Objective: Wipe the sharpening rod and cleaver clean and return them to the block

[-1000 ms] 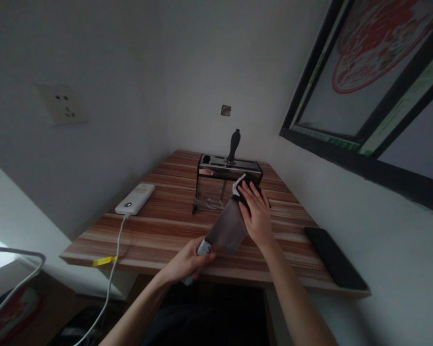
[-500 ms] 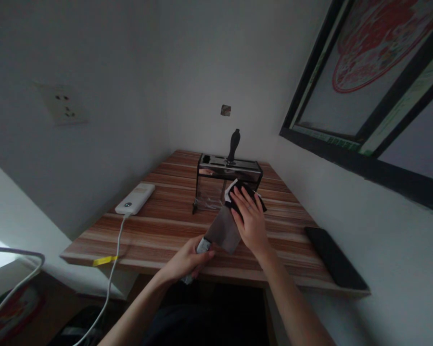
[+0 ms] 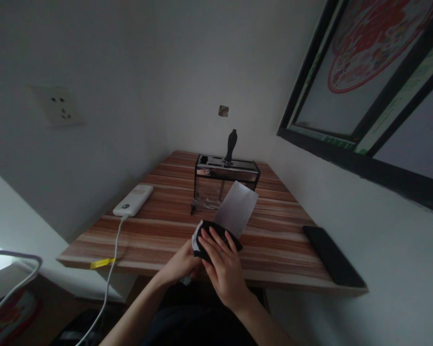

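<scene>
My left hand (image 3: 178, 263) is closed round the handle of a cleaver (image 3: 240, 204) near the table's front edge. The broad grey blade points up and away to the right. A black and white cloth (image 3: 203, 229) lies over the base of the blade, with my right hand (image 3: 222, 271) pressing it there, fingers together. The cloth hides most of the cleaver's handle and part of my left fingers. Just past the blade tip stands a clear-sided knife block (image 3: 205, 187) with a black-handled tool (image 3: 231, 144) upright in its top.
On the wood-grain table (image 3: 159, 228), a white power bank (image 3: 133, 200) lies at left, its white cable (image 3: 116, 250) hanging over the front edge past a yellow tag (image 3: 101, 263). A black phone (image 3: 332, 254) lies at right. Walls and a framed picture (image 3: 346, 110) enclose the table.
My right hand has drawn the cloth from the far end of the blade down towards the handle. The blade's outer part is now uncovered. My left hand keeps its grip.
</scene>
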Motion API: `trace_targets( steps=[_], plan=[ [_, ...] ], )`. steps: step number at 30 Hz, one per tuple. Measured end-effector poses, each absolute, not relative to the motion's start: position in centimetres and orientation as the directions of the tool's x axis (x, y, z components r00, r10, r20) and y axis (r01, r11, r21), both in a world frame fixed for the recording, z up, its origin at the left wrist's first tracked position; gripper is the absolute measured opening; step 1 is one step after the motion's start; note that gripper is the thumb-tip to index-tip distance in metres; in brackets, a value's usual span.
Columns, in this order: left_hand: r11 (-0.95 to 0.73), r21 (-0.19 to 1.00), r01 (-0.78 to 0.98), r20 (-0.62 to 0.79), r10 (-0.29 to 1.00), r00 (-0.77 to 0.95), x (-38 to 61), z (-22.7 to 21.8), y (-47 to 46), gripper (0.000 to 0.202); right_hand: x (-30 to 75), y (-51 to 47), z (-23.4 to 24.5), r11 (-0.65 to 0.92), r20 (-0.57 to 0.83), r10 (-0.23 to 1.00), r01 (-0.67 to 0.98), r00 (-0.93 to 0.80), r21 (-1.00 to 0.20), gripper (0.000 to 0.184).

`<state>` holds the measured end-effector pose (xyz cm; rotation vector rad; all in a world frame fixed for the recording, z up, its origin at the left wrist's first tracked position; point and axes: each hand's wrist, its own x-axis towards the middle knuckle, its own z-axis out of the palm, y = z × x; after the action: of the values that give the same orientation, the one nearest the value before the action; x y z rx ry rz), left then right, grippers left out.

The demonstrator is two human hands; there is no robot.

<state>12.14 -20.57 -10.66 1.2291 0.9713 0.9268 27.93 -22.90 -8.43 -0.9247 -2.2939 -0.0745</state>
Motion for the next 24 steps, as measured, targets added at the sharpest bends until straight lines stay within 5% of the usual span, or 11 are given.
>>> trace_targets(
  steps=[13, 24],
  plan=[
    [0.059, 0.995, -0.085, -0.023, 0.925, 0.379, 12.5, -9.8, -20.4, 0.01, 28.8, -21.8, -8.2, 0.762, 0.579, 0.579, 0.634, -0.574, -0.132, 0.05],
    [0.039, 0.997, -0.07, -0.002, 0.884, 0.467, 12.4, -9.2, -20.5, 0.03, 31.0, -18.6, -6.7, 0.698, 0.652, 0.59, 0.706, -0.476, -0.116, 0.047]
  ],
)
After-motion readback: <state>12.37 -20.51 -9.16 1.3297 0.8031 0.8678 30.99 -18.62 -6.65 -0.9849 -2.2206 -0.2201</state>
